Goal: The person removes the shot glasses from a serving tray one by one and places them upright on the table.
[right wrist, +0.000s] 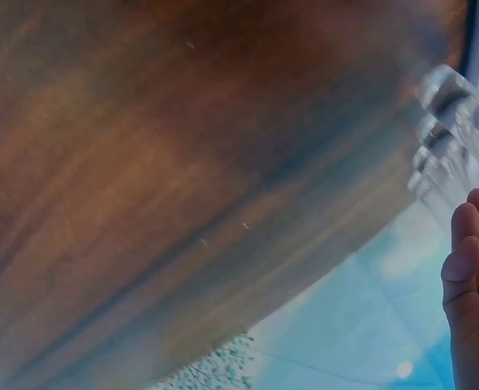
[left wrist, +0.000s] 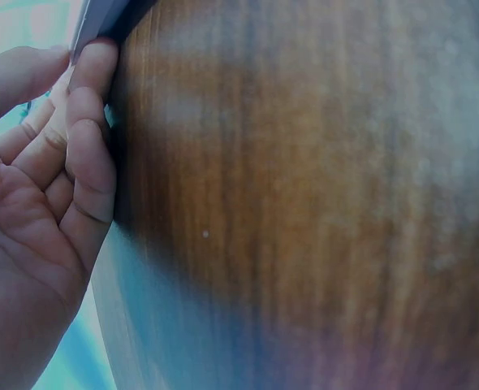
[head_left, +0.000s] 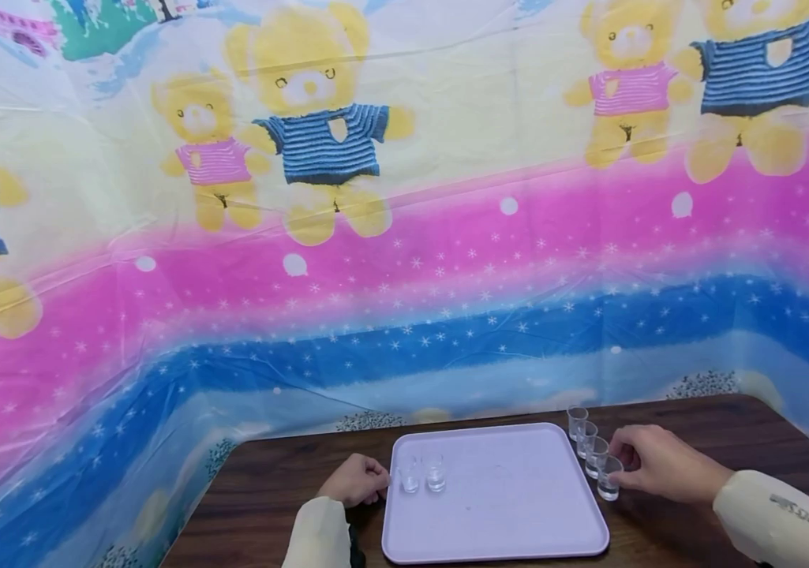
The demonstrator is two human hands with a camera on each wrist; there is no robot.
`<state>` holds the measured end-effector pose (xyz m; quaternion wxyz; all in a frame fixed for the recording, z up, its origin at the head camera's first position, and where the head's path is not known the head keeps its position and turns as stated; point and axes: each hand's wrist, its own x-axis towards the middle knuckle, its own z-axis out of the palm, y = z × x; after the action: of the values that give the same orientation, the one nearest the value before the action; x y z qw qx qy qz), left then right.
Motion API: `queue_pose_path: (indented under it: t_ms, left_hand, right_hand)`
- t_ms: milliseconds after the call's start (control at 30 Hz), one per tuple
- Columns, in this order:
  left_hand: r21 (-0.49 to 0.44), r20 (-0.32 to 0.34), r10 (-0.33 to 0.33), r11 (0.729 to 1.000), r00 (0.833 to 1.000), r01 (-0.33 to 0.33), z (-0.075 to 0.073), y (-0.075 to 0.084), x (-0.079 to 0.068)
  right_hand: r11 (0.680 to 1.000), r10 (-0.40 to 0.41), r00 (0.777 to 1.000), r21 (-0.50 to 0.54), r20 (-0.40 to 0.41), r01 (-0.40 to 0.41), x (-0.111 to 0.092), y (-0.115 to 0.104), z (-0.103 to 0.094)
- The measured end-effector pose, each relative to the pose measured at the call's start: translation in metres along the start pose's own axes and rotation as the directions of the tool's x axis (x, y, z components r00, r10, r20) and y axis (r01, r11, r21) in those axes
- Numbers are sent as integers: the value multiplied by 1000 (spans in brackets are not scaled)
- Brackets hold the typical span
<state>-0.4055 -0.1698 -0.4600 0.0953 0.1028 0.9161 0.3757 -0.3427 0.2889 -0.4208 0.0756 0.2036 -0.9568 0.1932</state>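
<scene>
My left hand (head_left: 357, 480) grips the left rim of a lilac tray (head_left: 496, 536); in the left wrist view, thumb and fingers (left wrist: 93, 65) meet at the tray's edge. Two small clear shot glasses (head_left: 436, 473) stand side by side on the tray's left part. Beyond its right edge, several more shot glasses (head_left: 586, 439) form a close row on the table. My right hand (head_left: 667, 465) has thumb and forefinger at the rim of the nearest one (head_left: 608, 480), pinching it. In the right wrist view the thumb is out of frame, and curled fingers (right wrist: 467, 260) show beside the row.
The dark wooden table (head_left: 283, 497) carries the tray and the glasses. A cloth backdrop (head_left: 447, 315) printed with teddy bears and snowflakes hangs behind the table and along its sides.
</scene>
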Motion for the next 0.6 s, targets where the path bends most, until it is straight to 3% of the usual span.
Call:
queue_pose_path:
  t_ms: [100,267,600]
  left_hand:
    - [2,-3,-1,1000,1000,1,0,0,0]
    - [6,-3,-4,1000,1000,4,0,0,0]
    - [-1,1,-21,1000,1000,21,-1,1,-1]
  right_hand:
    - [1000,-1,1000,-2,-13,1,4,-3,-4]
    - [997,-79,996,-1,-46,79,13,-10,-9]
    - [998,-57,998,29,16,57,38,-36,-9]
